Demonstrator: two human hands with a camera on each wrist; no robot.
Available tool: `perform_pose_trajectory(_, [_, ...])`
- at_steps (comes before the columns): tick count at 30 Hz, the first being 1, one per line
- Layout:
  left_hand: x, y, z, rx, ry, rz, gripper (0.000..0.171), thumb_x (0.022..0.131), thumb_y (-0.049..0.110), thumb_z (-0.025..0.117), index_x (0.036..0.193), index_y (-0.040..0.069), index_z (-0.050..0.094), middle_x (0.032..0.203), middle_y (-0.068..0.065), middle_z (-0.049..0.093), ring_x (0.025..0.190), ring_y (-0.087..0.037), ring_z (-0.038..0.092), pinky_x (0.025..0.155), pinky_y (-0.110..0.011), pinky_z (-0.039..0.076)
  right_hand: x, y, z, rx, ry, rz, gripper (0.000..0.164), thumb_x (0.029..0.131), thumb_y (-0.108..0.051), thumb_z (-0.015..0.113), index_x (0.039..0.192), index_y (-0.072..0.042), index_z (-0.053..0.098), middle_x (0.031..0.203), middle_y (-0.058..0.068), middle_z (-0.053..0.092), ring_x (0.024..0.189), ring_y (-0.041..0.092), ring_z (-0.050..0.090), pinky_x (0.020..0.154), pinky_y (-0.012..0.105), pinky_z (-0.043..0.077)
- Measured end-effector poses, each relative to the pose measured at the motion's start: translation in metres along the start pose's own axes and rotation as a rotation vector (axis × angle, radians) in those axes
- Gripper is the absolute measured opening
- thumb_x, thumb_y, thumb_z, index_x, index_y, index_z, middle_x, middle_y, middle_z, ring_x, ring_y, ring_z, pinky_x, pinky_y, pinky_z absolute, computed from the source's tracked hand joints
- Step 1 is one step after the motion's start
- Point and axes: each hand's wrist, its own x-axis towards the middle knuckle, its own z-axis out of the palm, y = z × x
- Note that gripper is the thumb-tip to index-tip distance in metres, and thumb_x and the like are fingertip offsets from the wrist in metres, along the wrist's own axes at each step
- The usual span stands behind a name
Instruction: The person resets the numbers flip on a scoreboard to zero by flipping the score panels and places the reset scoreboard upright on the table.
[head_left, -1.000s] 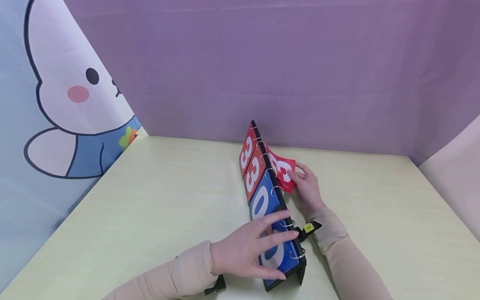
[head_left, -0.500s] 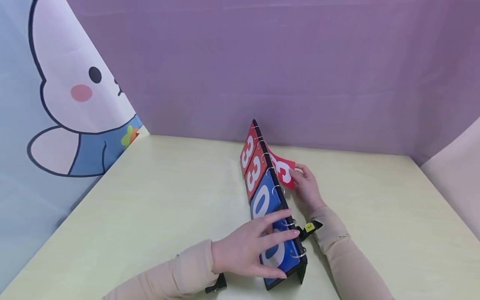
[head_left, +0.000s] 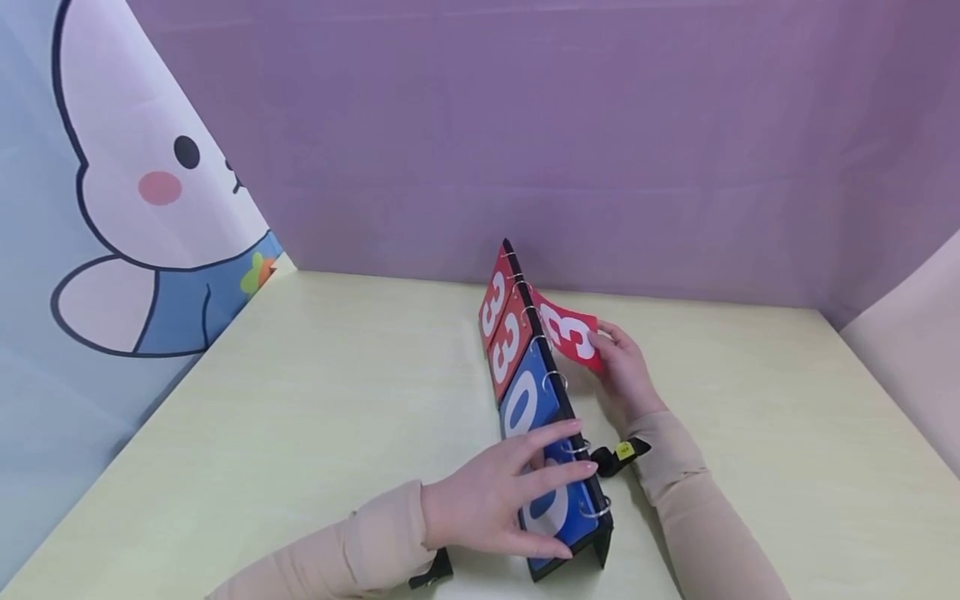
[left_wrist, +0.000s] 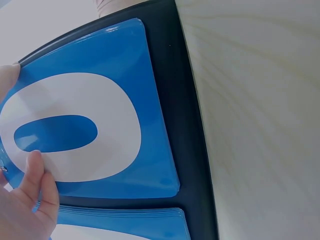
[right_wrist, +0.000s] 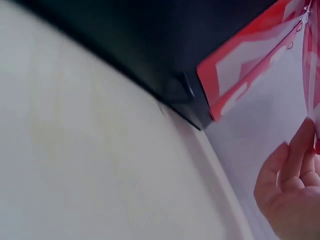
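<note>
A tabletop flip scoreboard (head_left: pixel 567 407) stands on the table as a black tent frame with ring-bound number cards. Its left face shows two red cards reading 3 and two blue cards reading 0. My left hand (head_left: pixel 495 496) grips the near end, with fingers spread across the nearest blue card (left_wrist: pixel 120 165) to the top ridge and thumb at the near edge. On the other side, my right hand (head_left: pixel 626 367) pinches the free edge of a red card (head_left: pixel 573 335) marked 3, which is lifted away from the frame. In the right wrist view, other red cards (right_wrist: pixel 207 85) hang behind the black panel (right_wrist: pixel 125 40).
The pale table (head_left: pixel 337 400) extends on both sides of the scoreboard. A purple cloth wall (head_left: pixel 562 142) rises behind it, close to the scoreboard's far end. A blue cloth with a cartoon rabbit (head_left: pixel 135 217) hangs at left.
My right hand has moved slightly to the right and drawn the red card further out, so its 3 shows more fully. My left hand and the scoreboard have stayed in place.
</note>
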Motion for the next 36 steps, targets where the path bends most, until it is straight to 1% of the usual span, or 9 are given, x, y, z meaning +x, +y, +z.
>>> perform_pose_trajectory(3, [0.000,0.000,-0.001,-0.005,-0.009,-0.005,0.079,0.081,0.045,0.067,0.142,0.020,0.024,0.152,-0.013,0.015,0.096,-0.009,0.051,0.090,-0.009,0.036,0.000,-0.008,-0.002,0.031,-0.042,-0.006,0.042,0.095,-0.023,0.052,0.133,-0.009,0.040,0.094,-0.010,0.062,0.078,0.001,0.061,0.073,0.014,0.050])
perform_pose_trajectory(5, [0.000,0.001,-0.001,-0.007,-0.013,-0.010,0.079,0.081,0.045,0.067,0.142,0.019,0.024,0.152,-0.013,0.015,0.097,-0.009,0.051,0.090,-0.009,0.036,-0.001,-0.013,-0.005,0.020,-0.072,-0.023,0.049,0.095,-0.024,0.053,0.138,-0.008,0.036,0.099,-0.010,0.061,0.081,0.001,0.062,0.074,0.014,0.050])
perform_pose_trajectory(9, [0.000,0.001,-0.001,-0.020,-0.025,-0.023,0.080,0.081,0.044,0.067,0.143,0.020,0.023,0.153,-0.012,0.014,0.098,-0.009,0.050,0.091,-0.009,0.035,-0.004,-0.023,-0.011,-0.067,-0.137,-0.066,0.063,0.094,-0.028,0.053,0.148,-0.008,0.026,0.116,-0.006,0.052,0.091,0.001,0.061,0.081,0.016,0.050])
perform_pose_trajectory(12, [0.000,0.000,0.001,-0.030,-0.024,-0.027,0.080,0.081,0.044,0.067,0.143,0.020,0.023,0.153,-0.012,0.014,0.099,-0.009,0.051,0.091,-0.008,0.035,-0.005,-0.031,-0.014,-0.113,-0.157,-0.081,0.067,0.094,-0.030,0.054,0.150,-0.009,0.023,0.126,-0.001,0.047,0.096,0.001,0.059,0.083,0.016,0.049])
perform_pose_trajectory(18, [0.001,0.000,0.003,-0.049,-0.018,-0.032,0.080,0.081,0.042,0.068,0.143,0.020,0.023,0.153,-0.012,0.014,0.101,-0.009,0.051,0.092,-0.009,0.035,-0.010,-0.051,-0.013,-0.098,-0.159,-0.107,0.071,0.093,-0.029,0.054,0.152,-0.012,0.017,0.138,0.006,0.036,0.103,0.003,0.055,0.083,0.015,0.048])
perform_pose_trajectory(21, [0.001,-0.001,0.002,-0.053,-0.022,-0.034,0.079,0.081,0.042,0.068,0.143,0.020,0.023,0.153,-0.012,0.014,0.101,-0.009,0.051,0.092,-0.009,0.035,-0.014,-0.062,-0.010,-0.060,-0.147,-0.146,0.072,0.093,-0.026,0.055,0.152,-0.013,0.016,0.136,0.003,0.035,0.108,0.007,0.049,0.083,0.015,0.048])
perform_pose_trajectory(25, [0.001,0.000,0.002,-0.056,-0.027,-0.033,0.079,0.081,0.041,0.068,0.143,0.020,0.024,0.153,-0.012,0.015,0.101,-0.009,0.051,0.091,-0.008,0.036,-0.018,-0.078,-0.005,-0.046,-0.128,-0.230,0.070,0.093,-0.020,0.055,0.151,-0.013,0.017,0.127,-0.004,0.038,0.111,0.010,0.044,0.081,0.015,0.049])
perform_pose_trajectory(29, [0.001,0.000,0.002,-0.048,-0.031,-0.038,0.079,0.081,0.042,0.068,0.143,0.020,0.024,0.153,-0.012,0.014,0.101,-0.009,0.051,0.092,-0.008,0.035,-0.021,-0.093,0.002,-0.105,-0.122,-0.292,0.071,0.091,-0.019,0.058,0.151,-0.014,0.019,0.127,-0.003,0.038,0.113,0.009,0.043,0.081,0.015,0.049])
perform_pose_trajectory(36, [0.001,-0.001,0.001,-0.049,-0.031,-0.039,0.078,0.081,0.041,0.068,0.143,0.020,0.024,0.153,-0.012,0.014,0.102,-0.009,0.051,0.093,-0.008,0.035,-0.024,-0.111,0.013,-0.271,-0.081,-0.339,0.070,0.089,-0.022,0.061,0.150,-0.022,0.026,0.133,0.004,0.036,0.116,0.011,0.043,0.078,0.015,0.050])
